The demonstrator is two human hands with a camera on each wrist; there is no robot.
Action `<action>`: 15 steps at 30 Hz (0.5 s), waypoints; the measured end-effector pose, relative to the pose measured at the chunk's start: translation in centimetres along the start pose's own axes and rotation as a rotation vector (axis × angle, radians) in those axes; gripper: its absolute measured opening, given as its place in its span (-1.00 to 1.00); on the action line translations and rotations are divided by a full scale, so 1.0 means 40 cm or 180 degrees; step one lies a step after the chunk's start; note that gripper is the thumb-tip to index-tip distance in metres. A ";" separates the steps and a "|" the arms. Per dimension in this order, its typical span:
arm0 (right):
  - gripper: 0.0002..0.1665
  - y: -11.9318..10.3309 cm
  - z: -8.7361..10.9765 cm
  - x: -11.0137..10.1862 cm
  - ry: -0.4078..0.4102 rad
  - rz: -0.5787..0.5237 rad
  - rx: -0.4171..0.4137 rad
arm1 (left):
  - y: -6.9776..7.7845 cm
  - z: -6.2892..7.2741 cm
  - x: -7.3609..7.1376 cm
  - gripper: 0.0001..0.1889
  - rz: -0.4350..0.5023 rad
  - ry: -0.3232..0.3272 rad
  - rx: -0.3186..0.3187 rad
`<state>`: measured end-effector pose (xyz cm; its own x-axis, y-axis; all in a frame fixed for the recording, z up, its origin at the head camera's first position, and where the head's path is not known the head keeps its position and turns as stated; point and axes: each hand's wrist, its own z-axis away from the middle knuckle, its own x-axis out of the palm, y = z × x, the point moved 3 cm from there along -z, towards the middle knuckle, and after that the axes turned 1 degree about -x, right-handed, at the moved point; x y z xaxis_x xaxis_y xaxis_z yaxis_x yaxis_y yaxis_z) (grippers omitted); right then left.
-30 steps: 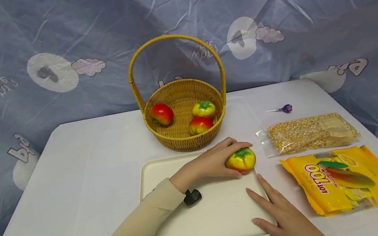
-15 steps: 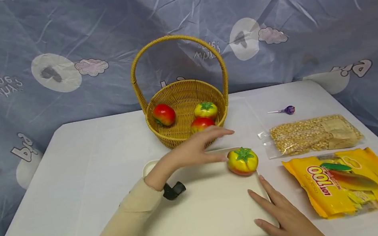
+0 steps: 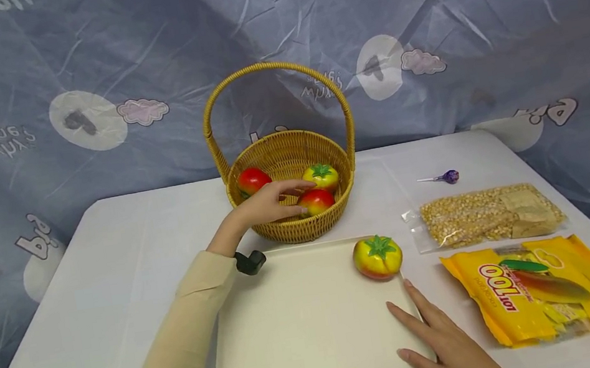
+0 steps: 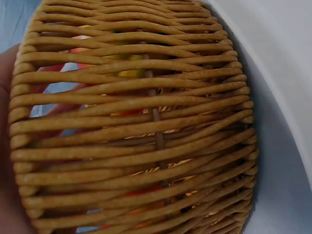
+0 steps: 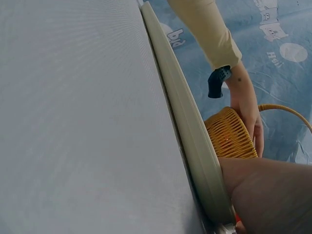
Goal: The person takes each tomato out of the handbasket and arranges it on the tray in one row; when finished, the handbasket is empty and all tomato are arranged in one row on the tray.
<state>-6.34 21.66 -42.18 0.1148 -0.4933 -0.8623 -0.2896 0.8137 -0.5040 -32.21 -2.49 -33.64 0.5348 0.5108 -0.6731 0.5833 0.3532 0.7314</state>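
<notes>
My left hand (image 3: 270,205) reaches over the near rim of the wicker basket (image 3: 301,231), its thumb and fingers spread around the left side of a red-yellow model persimmon (image 3: 320,202). A yellow model persimmon (image 3: 322,172) and a red one (image 3: 253,178) lie beside it in the basket. In the left wrist view the basket weave (image 4: 131,131) covers most of the fingers. My right hand (image 3: 443,339) rests with spread fingers on the right edge of the cream tray (image 3: 316,332). Another yellow-red persimmon (image 3: 376,262) sits in the tray's far right corner.
To the right lie a lollipop (image 3: 449,177), a clear bag of yellow kernels (image 3: 469,216) and a yellow LOT 100 candy bag (image 3: 548,290). The basket's tall handle (image 3: 261,66) arches above its opening. A patterned grey-blue cloth (image 3: 141,54) hangs behind the table.
My left hand has let go of the persimmon at the tray's far right corner and moved up and left, into the basket. The right hand has stayed on the tray edge.
</notes>
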 end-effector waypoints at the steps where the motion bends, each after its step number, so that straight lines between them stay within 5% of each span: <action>1: -0.22 0.000 -0.002 -0.001 -0.0060 -0.0038 0.0057 | -0.003 -0.003 0.003 -0.46 -0.0061 -0.0051 -0.0003; 6: -0.21 0.000 -0.009 -0.003 -0.0162 -0.0085 0.0154 | -0.002 -0.018 0.011 -0.41 -0.0298 -0.0276 -0.0040; 15: -0.25 0.006 -0.001 0.006 0.0436 0.0362 -0.0378 | -0.011 -0.056 0.039 -0.22 -0.0570 -0.0671 -0.0490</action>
<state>-6.41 21.73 -42.53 -0.0529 -0.4442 -0.8943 -0.4041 0.8285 -0.3876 -33.00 -0.07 -34.77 0.5564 0.2616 -0.7887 0.5889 0.5455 0.5964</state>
